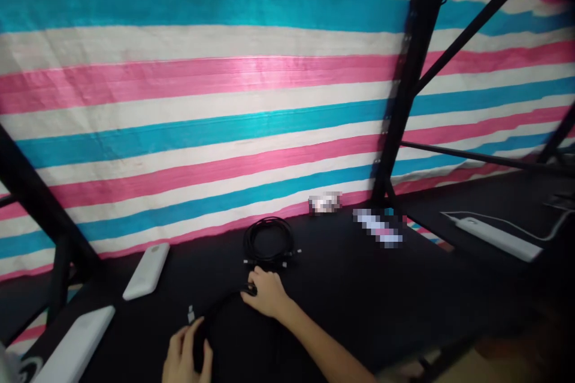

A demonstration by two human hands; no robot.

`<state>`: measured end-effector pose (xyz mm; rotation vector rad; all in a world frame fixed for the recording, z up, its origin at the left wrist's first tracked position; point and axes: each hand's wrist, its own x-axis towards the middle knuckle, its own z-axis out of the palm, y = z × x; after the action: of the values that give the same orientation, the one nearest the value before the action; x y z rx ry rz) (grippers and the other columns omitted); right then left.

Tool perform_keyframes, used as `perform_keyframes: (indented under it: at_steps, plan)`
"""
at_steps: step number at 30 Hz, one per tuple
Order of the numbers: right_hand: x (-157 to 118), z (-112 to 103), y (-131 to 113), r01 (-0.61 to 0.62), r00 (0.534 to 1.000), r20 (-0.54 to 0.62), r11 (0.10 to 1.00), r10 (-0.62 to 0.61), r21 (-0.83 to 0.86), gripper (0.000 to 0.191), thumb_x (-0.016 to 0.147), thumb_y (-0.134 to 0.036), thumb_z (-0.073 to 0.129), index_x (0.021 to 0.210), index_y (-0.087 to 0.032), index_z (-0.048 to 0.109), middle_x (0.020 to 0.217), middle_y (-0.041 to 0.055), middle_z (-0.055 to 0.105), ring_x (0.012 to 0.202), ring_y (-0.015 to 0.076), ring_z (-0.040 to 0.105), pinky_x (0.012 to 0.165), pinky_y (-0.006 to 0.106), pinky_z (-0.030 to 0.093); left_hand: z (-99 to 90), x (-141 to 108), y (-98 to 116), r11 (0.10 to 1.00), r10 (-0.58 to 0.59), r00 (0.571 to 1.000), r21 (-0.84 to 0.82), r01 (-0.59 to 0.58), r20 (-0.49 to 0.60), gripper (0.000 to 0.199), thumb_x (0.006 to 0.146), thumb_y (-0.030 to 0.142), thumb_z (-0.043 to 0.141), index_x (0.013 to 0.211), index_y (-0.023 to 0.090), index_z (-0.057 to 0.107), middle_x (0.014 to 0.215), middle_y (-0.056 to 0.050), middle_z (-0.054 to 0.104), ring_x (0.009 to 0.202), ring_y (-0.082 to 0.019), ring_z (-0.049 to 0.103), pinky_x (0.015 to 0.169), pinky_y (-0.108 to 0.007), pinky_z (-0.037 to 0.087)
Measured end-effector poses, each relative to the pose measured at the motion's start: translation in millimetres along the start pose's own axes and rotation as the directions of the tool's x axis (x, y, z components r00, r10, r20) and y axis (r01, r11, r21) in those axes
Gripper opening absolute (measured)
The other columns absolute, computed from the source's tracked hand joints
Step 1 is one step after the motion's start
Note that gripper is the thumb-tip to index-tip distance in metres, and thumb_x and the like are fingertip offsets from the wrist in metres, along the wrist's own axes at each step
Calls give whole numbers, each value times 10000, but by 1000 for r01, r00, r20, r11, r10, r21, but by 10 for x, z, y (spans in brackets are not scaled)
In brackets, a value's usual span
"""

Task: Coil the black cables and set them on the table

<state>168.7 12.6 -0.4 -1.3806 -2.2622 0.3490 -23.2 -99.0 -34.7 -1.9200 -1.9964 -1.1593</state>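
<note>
A black cable [223,299] stretches between my two hands, low over the dark table. My left hand [183,354] is closed around one end, its fingers curled, and a silver connector [191,313] pokes out beyond the fingertips. Farther along, my right hand [268,293] pinches the same cable between thumb and fingers. Just behind the right hand lies a coil of black cable [248,242], with several light connector tips around it. Whether the held cable joins that coil is unclear.
Two white power strips or slabs, a farther one [147,271] and a nearer one [78,344], lie left on the black table [341,287]. Blurred small items sit at the back. A white bar with a cord [498,239] rests on the right shelf. Black posts [404,96] and striped sheeting [202,96] stand behind.
</note>
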Motion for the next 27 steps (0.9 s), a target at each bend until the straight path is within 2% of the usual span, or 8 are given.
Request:
perform_keyframes:
  at_steps: [3,5,9,13,17,22,24,27]
  plan:
    - [-53,-10,-23,-10,999,-30,1000,10,2,238,735,-442,585,779,-209,601,854,-6,613,709,152,578,582,245,292,-171,43,184,929,-257,965,261,263,-57,524,804,462,353,1172,121,506,1025,-159,526,916,-317,543,702,-423,451]
    - [-115,-23,-49,-39,998,-46,999,39,8,258,753,-465,567,772,-210,599,835,-10,612,707,145,573,581,244,289,-231,55,224,884,-376,926,291,365,-19,538,803,485,362,1164,113,508,1004,-152,542,912,-321,536,743,-444,428]
    - [-296,-50,-99,-127,987,-88,990,131,53,279,773,-485,547,770,-210,592,814,-17,613,695,129,563,590,245,294,-254,43,135,960,-281,936,46,278,212,438,822,448,361,1117,183,546,920,-76,607,887,-249,556,809,-396,401]
    - [-460,-83,-109,-161,967,-170,971,191,174,282,778,-481,536,735,-204,571,774,-16,610,694,127,545,590,237,300,-290,46,73,949,-273,922,-81,305,273,456,802,504,395,1103,212,574,883,-48,647,889,-241,574,856,-398,382]
    - [-560,-111,-97,-174,932,-244,922,268,345,283,787,-455,501,664,-201,526,634,-32,546,604,123,494,559,228,301,-344,66,86,924,-280,915,-176,339,292,451,852,490,292,1093,241,581,986,-46,664,984,-225,573,905,-378,364]
    - [-722,-135,-93,-73,879,-372,856,298,512,286,797,-426,460,615,-209,423,560,-51,435,539,119,426,556,231,321,-344,51,124,968,-228,915,-23,249,333,476,806,506,392,1122,200,574,854,-52,674,909,-241,575,832,-370,386]
    - [-794,-153,-95,-47,880,-375,840,290,540,272,789,-407,470,613,-211,399,555,-55,417,536,117,419,563,234,328,-350,13,163,981,-194,922,58,185,334,466,779,510,442,1092,201,595,882,-59,673,931,-256,552,827,-384,375]
    - [-890,-184,-108,-12,891,-362,812,274,584,278,772,-387,485,586,-211,378,547,-57,396,540,113,409,567,238,336,-389,-98,232,985,-169,924,47,163,344,384,825,434,381,1028,227,633,991,-57,668,966,-247,530,838,-389,360]
